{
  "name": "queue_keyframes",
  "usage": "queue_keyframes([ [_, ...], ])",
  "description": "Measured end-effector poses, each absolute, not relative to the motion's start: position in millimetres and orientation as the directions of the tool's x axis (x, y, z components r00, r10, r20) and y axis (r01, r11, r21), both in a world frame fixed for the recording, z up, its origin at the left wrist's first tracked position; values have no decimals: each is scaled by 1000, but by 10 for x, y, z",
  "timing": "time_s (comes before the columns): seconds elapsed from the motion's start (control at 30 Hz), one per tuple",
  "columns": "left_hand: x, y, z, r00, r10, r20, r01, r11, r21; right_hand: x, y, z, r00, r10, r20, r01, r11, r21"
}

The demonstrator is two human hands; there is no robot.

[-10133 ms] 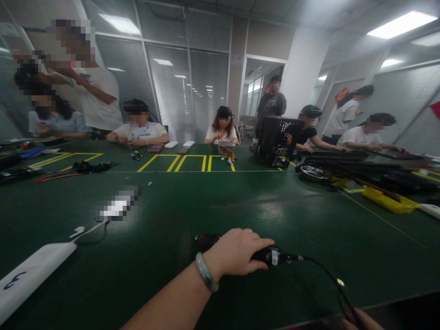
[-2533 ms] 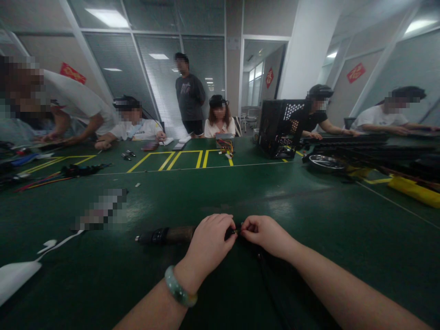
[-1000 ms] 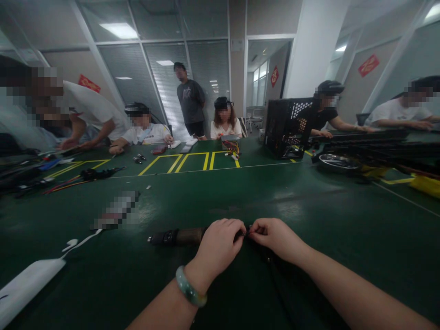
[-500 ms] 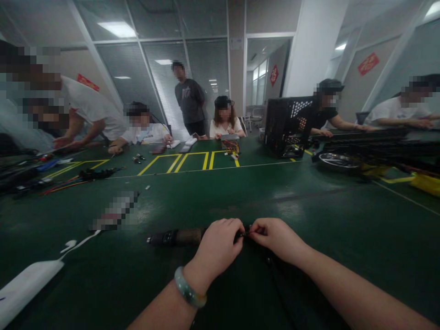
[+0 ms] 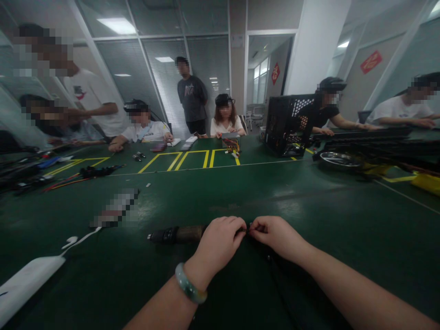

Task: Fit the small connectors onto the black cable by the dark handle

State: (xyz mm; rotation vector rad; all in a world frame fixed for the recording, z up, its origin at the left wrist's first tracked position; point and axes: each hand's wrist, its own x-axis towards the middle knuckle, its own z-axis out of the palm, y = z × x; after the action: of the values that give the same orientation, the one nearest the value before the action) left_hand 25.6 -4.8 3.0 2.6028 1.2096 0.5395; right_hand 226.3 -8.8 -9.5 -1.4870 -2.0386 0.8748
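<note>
A dark electric screwdriver (image 5: 187, 234) lies sideways on the green table, its metal tip pointing left. My left hand (image 5: 220, 240), with a bangle on the wrist, is closed over the screwdriver's rear end, thumb and fingers pinched together. Facing it, my right hand (image 5: 275, 236) is closed in a pinch on the end of a thin black cable (image 5: 275, 268). The fingertips of both hands nearly meet, and the small part between them is mostly hidden. Below my right hand the cable trails toward the table's near edge, hard to see against the dark surface.
At left lie a blurred-out phone (image 5: 115, 208), a white cord with an earphone (image 5: 72, 240) and a white pouch-like object (image 5: 30, 284). Wires (image 5: 75, 181) lie farther back. A black computer case (image 5: 288, 126) stands at the back right. Several people are around the table.
My hands stay nearly in place, with only slight finger movement at the pinched part. At the far left, a person in a white shirt has straightened up from leaning over the table.
</note>
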Motion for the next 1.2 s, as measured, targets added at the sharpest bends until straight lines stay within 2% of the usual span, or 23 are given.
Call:
queue_keyframes([
  [0.5, 248, -36, -18, 566, 789, 241, 717, -615, 328, 2258, -92, -137, -297, 955, -15, 625, 182, -759],
  [1.2, 269, -56, 10, 564, 796, 219, 737, -605, 303, 2238, -105, -110, -289, 957, -16, 652, 184, -736],
])
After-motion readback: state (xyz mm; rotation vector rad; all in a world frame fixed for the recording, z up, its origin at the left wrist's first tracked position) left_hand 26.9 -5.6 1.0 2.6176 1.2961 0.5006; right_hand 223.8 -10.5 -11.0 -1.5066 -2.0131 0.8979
